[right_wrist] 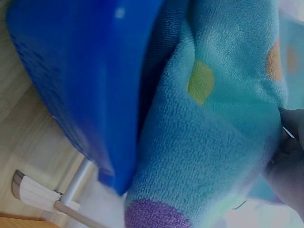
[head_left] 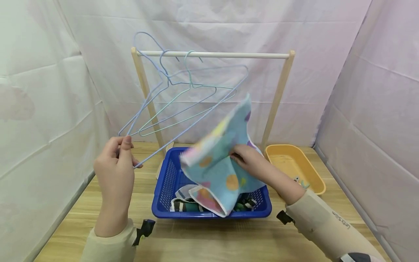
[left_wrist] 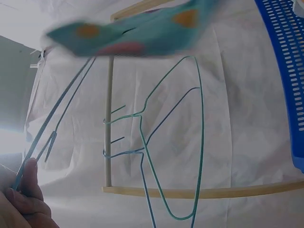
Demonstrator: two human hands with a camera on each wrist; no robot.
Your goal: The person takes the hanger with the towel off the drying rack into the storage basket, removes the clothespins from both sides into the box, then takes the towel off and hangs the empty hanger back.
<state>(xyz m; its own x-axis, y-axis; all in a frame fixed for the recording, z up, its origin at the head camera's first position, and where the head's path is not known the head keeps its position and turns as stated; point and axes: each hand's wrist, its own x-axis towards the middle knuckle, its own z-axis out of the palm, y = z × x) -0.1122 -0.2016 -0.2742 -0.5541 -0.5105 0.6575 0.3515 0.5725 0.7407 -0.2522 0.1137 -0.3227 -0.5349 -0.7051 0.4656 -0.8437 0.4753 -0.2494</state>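
My left hand (head_left: 116, 171) pinches one lower corner of a blue wire hanger (head_left: 183, 134), which is raised at a slant in front of the rack. In the left wrist view the thumb and fingers (left_wrist: 29, 199) close on the wire. My right hand (head_left: 250, 162) grips a light blue towel (head_left: 226, 171) with coloured dots near its middle. The towel hangs over the blue basket (head_left: 211, 214), its far end blurred and lifted toward the hanger. In the right wrist view the towel (right_wrist: 213, 142) fills much of the picture beside the basket.
A rack's white rail (head_left: 242, 55) stands on wooden posts behind the basket. A second blue hanger (head_left: 162, 65) and a green hanger (head_left: 187, 69) hang from it. Striped cloth (head_left: 188, 206) lies in the basket. A yellow tray (head_left: 284, 162) with small items sits at right.
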